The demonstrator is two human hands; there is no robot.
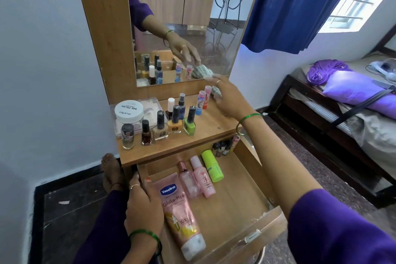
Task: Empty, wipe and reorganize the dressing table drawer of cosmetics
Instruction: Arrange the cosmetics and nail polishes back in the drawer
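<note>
Drawer is pulled out below the tabletop and half emptied. Left hand is closed over the drawer's left wall, probably bracing it so it doesn't slide. Right hand is at the back right of the tabletop, fingers curled loosely around a pale ribbed object, likely a shell; a firm grip versus just setting it down, cannot tell.

Items on the tabletop stand upright in rows toward the left, presumably parked there to clear the drawer for wiping.

Count on the tabletop:
- 6 nail polish bottles, with green one at the row's right end
- 1 small spray bottle behind the row
- 2 lip balm sticks beside the right hand
- 1 white jar on a clear flat case

Still in the drawer:
- 1 pink lotion tube next to the left hand
- 2 pink bottles
- 1 green bottle
- a cluster of small bottles in the back right corner, count unclear

Wiping not yet started; no cloth in view.
</note>
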